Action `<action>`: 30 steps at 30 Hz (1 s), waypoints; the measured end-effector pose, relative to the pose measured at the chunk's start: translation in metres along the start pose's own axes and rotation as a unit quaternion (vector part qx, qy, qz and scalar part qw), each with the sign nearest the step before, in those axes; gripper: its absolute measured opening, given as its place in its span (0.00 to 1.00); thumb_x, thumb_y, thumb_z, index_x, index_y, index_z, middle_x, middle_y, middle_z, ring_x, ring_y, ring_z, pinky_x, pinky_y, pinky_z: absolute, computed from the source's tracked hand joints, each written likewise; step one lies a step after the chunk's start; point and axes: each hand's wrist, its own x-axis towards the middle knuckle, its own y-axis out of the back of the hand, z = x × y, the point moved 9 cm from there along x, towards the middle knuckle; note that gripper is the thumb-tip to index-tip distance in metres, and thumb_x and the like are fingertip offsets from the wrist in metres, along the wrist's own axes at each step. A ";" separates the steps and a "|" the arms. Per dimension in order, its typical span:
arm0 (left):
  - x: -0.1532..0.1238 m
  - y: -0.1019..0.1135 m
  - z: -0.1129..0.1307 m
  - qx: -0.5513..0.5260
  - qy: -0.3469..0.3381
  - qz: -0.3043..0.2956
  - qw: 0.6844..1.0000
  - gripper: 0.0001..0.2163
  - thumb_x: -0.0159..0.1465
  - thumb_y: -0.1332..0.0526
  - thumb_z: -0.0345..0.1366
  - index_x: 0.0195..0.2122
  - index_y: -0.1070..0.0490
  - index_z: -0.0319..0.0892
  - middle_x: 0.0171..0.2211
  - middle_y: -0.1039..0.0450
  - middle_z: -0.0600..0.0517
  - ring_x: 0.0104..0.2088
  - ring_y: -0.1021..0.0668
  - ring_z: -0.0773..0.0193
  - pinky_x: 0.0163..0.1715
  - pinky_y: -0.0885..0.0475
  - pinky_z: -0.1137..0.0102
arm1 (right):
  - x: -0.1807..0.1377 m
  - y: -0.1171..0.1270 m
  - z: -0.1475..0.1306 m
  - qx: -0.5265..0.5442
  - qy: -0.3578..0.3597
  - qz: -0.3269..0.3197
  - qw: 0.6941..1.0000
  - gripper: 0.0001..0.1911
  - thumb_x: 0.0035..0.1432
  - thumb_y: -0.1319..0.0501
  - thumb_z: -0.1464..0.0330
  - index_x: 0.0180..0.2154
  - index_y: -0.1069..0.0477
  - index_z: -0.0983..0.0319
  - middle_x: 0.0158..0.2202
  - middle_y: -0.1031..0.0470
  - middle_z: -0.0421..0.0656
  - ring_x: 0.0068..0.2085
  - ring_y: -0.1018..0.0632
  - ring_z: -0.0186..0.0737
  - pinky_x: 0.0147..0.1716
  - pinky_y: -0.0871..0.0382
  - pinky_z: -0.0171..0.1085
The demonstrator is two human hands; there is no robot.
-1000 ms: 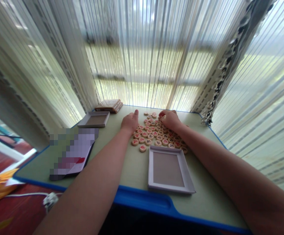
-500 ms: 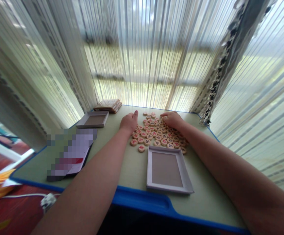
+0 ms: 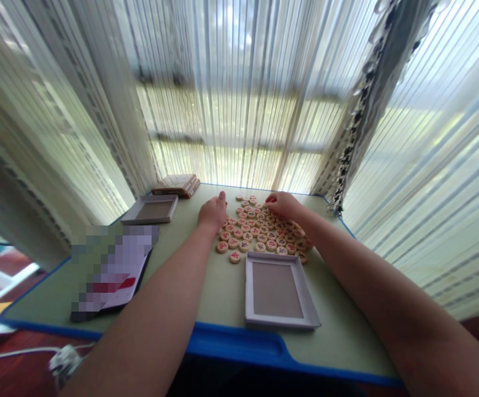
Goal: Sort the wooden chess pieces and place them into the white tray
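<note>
Round wooden Chinese chess pieces (image 3: 259, 231), marked with red or dark characters, lie loosely bunched on the pale green table (image 3: 218, 292). At the left edge of the bunch rests my left hand (image 3: 213, 214), its thumb raised and apart; most of its other fingers are hidden behind the hand. My right hand (image 3: 284, 205) reaches over the far right part of the bunch. Its fingers are bent together around a piece, which they mostly cover. Nearest to me stands a shallow cardboard box tray (image 3: 249, 298), just in front of the pieces.
A second shallow box tray (image 3: 128, 216) sits at the left, with a flat brown stack (image 3: 177, 185) behind it. A tablet-like device (image 3: 119, 275), partly pixelated, lies left of my forearm. Blue edging (image 3: 239, 344) rims the table. Sheer curtains (image 3: 222, 110) hang behind it.
My right fingers have drawn from stretched out to bent together at the pieces. My left hand stays at the left edge of the bunch. The whole view has shifted slightly.
</note>
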 end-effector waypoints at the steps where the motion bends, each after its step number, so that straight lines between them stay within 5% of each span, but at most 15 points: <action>1: 0.002 -0.002 -0.005 -0.035 0.011 0.003 0.999 0.27 0.61 0.62 0.56 0.27 0.31 0.43 0.33 0.25 0.46 0.35 0.25 0.57 0.35 0.34 0.65 | 0.003 -0.001 0.000 -0.002 -0.006 -0.024 1.000 0.18 0.51 0.42 0.65 0.44 0.27 0.62 0.39 0.23 0.44 0.36 0.24 0.37 0.35 0.33 0.31; 6: 0.011 -0.011 -0.025 -0.166 0.057 0.022 0.984 0.30 0.59 0.63 0.60 0.33 0.31 0.41 0.34 0.25 0.45 0.36 0.25 0.58 0.35 0.33 0.65 | 0.022 -0.003 -0.001 -0.034 -0.020 -0.141 0.989 0.17 0.46 0.38 0.67 0.40 0.25 0.63 0.34 0.22 0.43 0.33 0.24 0.37 0.31 0.33 0.31; 11: 0.013 -0.011 -0.028 -0.180 0.061 0.033 0.981 0.31 0.57 0.63 0.61 0.32 0.31 0.40 0.33 0.24 0.45 0.35 0.25 0.58 0.34 0.33 0.65 | 0.031 -0.009 -0.010 -0.047 -0.001 -0.205 0.978 0.15 0.42 0.36 0.70 0.37 0.24 0.64 0.31 0.22 0.43 0.31 0.24 0.37 0.28 0.33 0.31; 19: 0.009 -0.005 -0.020 -0.118 0.038 0.041 0.991 0.31 0.59 0.65 0.60 0.28 0.31 0.41 0.31 0.24 0.46 0.33 0.24 0.59 0.33 0.33 0.66 | 0.021 0.001 -0.021 -0.037 0.050 -0.180 0.982 0.18 0.45 0.36 0.61 0.38 0.27 0.64 0.37 0.24 0.46 0.34 0.25 0.38 0.28 0.35 0.33; 24: 0.008 -0.002 -0.018 -0.097 0.038 0.039 0.994 0.32 0.59 0.66 0.60 0.24 0.31 0.42 0.30 0.24 0.47 0.31 0.25 0.60 0.33 0.33 0.66 | 0.016 0.004 -0.048 -0.123 0.117 -0.157 0.973 0.14 0.46 0.36 0.66 0.37 0.27 0.63 0.36 0.25 0.45 0.34 0.26 0.38 0.30 0.35 0.34; 30: 0.007 0.000 -0.012 -0.066 0.024 0.036 0.997 0.32 0.60 0.66 0.58 0.24 0.31 0.42 0.29 0.25 0.47 0.31 0.25 0.60 0.33 0.34 0.67 | 0.012 -0.009 -0.055 -0.129 0.090 -0.200 0.967 0.13 0.46 0.40 0.72 0.37 0.26 0.63 0.34 0.24 0.44 0.33 0.26 0.38 0.27 0.36 0.33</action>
